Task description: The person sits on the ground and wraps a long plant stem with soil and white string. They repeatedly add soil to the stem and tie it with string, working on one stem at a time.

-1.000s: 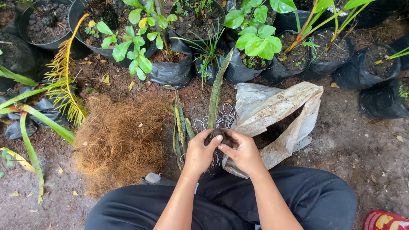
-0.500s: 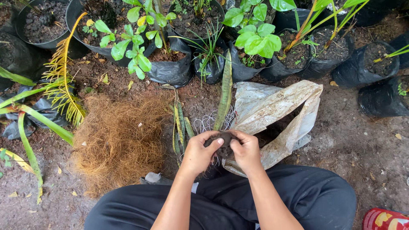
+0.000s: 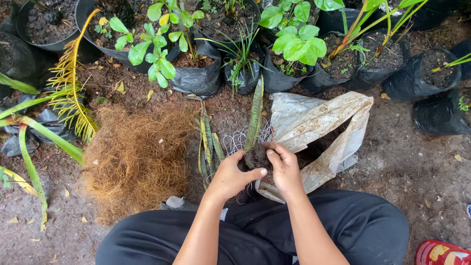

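My left hand (image 3: 231, 175) and my right hand (image 3: 283, 168) are both closed around a dark root ball (image 3: 256, 158) of soil. A long, stiff, mottled green leaf (image 3: 255, 115) rises upright from the ball, pointing away from me. Thin pale string or wire (image 3: 235, 141) loops lie on the ground just beyond my left hand. Several loose narrow green and yellow leaves (image 3: 207, 146) lie on the soil left of my hands. An open, dirty white plastic sack (image 3: 319, 128) lies right of my hands.
A heap of brown coconut fibre (image 3: 135, 159) covers the ground at left. Black grow bags with leafy plants (image 3: 196, 73) line the back. Long green fronds (image 3: 34, 142) lie far left. My legs in black trousers (image 3: 343, 230) fill the foreground. A red can (image 3: 441, 253) sits bottom right.
The upright leaf has swung from leaning left to nearly straight up, then slightly right. Both hands stay wrapped on the root ball, shifting their grip a little.
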